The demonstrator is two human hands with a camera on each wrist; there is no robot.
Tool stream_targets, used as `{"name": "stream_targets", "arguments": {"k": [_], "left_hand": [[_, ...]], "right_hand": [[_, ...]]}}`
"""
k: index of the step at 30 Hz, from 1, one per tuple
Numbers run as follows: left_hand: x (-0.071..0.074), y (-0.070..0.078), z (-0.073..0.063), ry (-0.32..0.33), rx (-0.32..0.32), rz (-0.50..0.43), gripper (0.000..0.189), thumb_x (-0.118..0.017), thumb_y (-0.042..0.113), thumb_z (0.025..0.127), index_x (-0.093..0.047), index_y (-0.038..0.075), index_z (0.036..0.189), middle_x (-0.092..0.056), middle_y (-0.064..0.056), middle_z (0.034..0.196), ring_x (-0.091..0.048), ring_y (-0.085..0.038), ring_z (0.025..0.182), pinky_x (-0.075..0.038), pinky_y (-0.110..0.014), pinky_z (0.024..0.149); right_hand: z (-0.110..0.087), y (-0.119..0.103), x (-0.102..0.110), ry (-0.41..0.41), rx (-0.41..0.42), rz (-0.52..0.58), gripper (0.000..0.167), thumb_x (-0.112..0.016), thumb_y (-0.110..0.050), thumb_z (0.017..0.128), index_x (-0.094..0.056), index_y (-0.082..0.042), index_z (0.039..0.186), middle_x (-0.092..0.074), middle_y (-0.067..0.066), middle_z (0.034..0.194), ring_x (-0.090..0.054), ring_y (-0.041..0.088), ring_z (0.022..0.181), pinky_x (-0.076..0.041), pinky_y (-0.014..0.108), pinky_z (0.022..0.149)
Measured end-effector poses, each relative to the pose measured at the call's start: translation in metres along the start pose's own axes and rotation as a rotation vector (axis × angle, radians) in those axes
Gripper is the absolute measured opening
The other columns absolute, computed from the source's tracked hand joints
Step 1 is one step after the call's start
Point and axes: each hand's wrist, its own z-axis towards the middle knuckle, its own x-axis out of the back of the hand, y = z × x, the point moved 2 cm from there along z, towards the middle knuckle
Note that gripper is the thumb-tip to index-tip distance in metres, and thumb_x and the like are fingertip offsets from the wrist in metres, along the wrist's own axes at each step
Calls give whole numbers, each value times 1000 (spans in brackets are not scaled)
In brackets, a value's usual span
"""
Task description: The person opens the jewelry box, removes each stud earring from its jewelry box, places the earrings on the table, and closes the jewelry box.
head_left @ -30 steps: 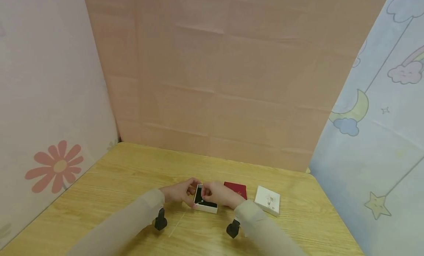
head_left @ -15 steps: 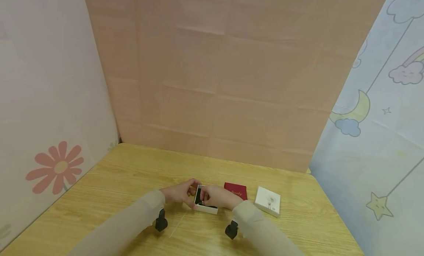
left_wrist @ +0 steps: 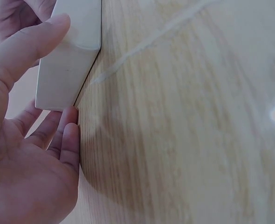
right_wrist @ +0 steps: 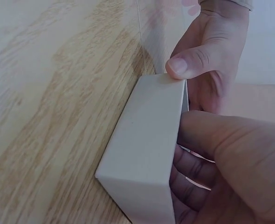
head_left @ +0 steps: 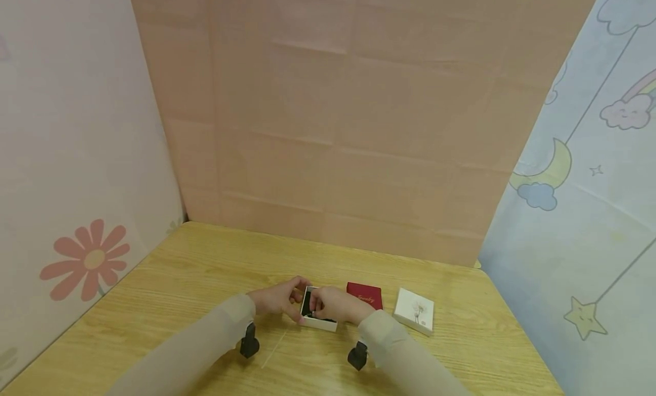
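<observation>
A small white open box [head_left: 320,325] with a black lining [head_left: 306,306] rests on the table. My left hand [head_left: 279,298] holds it at the left side, thumb on the near corner and fingers toward the far one. In the left wrist view, that thumb lies over the edge of the white wall. My right hand [head_left: 335,303] reaches over the box with fingers bent down inside, as the right wrist view also shows. A tiny shiny bit [head_left: 310,314] shows by the right fingertips, too small to identify. The box wall and hand hide whether those fingertips pinch anything.
Behind the right wrist lies a dark red box or lid [head_left: 366,293] with gold lettering. Farther right is a white flower-printed lid or box [head_left: 415,310]. A thin pale strip [head_left: 274,348] lies on the wooden table [head_left: 230,253] near the left wrist.
My right fingers have gone down deeper into the box and now cover most of the black lining and the small silvery piece seen before. The left hand stays put.
</observation>
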Motion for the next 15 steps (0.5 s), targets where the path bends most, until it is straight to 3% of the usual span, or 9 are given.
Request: {"name": "stream_targets", "arguments": {"k": [4, 11, 15], "left_hand": [[0, 0, 0, 4, 3, 3, 80, -83, 7, 74, -35, 11, 138, -43, -8, 135, -48, -23, 113, -46, -38, 91], [0, 0, 0, 19, 21, 29, 81, -83, 8, 73, -35, 11, 139, -46, -10, 120, -45, -24, 106, -42, -37, 86], [0, 0, -1, 12, 24, 17, 82, -84, 9, 73, -35, 11, 139, -46, -10, 124, -45, -24, 108, -43, -37, 86]], "right_hand": [[0, 0, -1, 0, 1, -1, 7, -66, -9, 91, -61, -13, 88, -56, -9, 76, -50, 3, 64, -46, 16, 62], [-4, -3, 2, 2, 5, 34, 5, -65, -9, 92, -62, -12, 90, -56, -9, 76, -50, 3, 64, -46, 17, 62], [-3, 0, 0, 15, 9, 60, 5, -66, -11, 92, -61, -13, 90, -57, -9, 77, -51, 4, 64, -46, 17, 63]]}}
